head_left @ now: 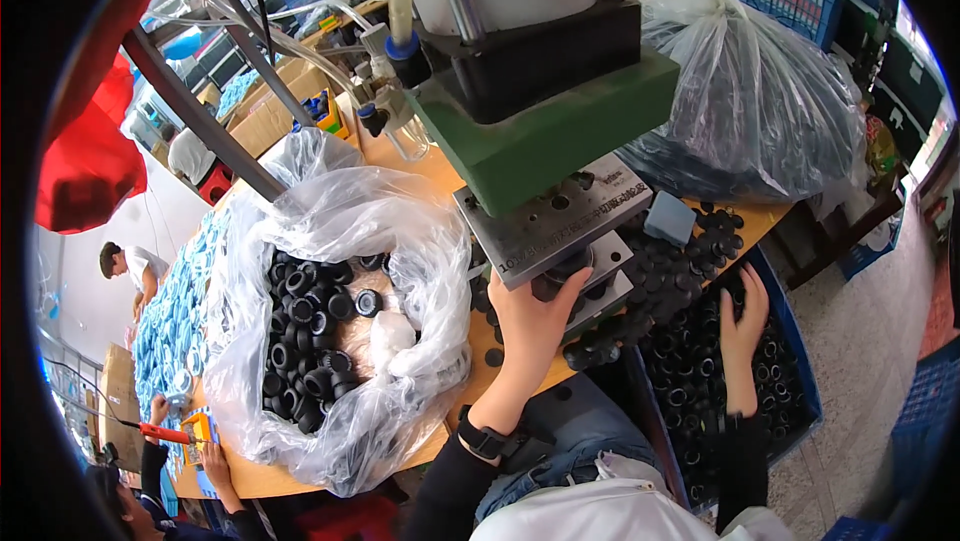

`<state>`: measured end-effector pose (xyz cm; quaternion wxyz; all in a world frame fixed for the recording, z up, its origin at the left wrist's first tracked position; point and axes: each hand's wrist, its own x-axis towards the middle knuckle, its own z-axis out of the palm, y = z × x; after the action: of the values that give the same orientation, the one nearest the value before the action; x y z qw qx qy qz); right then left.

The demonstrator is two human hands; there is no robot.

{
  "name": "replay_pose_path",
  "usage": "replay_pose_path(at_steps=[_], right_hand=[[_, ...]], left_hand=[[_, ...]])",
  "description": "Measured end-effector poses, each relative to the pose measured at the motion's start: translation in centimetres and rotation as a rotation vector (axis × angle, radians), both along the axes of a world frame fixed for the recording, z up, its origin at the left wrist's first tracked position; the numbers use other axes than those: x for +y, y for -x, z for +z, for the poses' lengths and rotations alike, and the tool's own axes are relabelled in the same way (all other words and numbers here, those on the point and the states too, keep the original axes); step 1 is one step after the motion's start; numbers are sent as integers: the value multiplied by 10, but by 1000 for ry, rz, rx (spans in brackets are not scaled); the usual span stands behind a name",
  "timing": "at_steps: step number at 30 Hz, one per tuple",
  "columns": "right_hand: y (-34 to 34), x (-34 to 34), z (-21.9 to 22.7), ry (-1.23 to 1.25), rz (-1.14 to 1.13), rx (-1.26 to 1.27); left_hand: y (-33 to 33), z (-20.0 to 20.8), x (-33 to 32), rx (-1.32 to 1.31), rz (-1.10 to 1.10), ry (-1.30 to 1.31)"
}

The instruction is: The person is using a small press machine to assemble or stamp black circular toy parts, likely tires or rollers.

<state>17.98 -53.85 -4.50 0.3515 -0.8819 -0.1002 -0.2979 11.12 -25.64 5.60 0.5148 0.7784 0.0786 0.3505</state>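
My left hand (530, 326) reaches into the gap of a press, just below its steel upper die (555, 226). Its thumb and fingers curl around a black round part (568, 269) at the lower die (610, 286); the fingertips are partly hidden. Off to the right, my right hand (740, 326) hovers over a blue bin (812, 391) full of black rings (690, 401). Its fingers are apart and nothing shows in them. Flat black discs (665, 286) lie heaped beside the die.
An open plastic bag (420, 391) of black ridged wheels (305, 311) stands left of the press. A full clear bag (740, 91) is behind right. Light-blue parts (180, 301) cover the far-left table, where another person's hands (215, 466) work near a red tool (165, 433).
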Motion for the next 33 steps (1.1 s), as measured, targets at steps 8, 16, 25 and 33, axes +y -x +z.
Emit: replay_pose_path(at_steps=[8,16,25,33], right_hand=[[-97,87,-28,476,256,17],[-91,72,9,463,275,432],[-127,78,-29,510,271,189],[-114,78,-1,565,284,328]], left_hand=[[38,12,27,104,-188,-11],[110,-31,154,136,343,-362],[124,-66,298,546,541,-1071],[102,-70,299,827,625,-1323]])
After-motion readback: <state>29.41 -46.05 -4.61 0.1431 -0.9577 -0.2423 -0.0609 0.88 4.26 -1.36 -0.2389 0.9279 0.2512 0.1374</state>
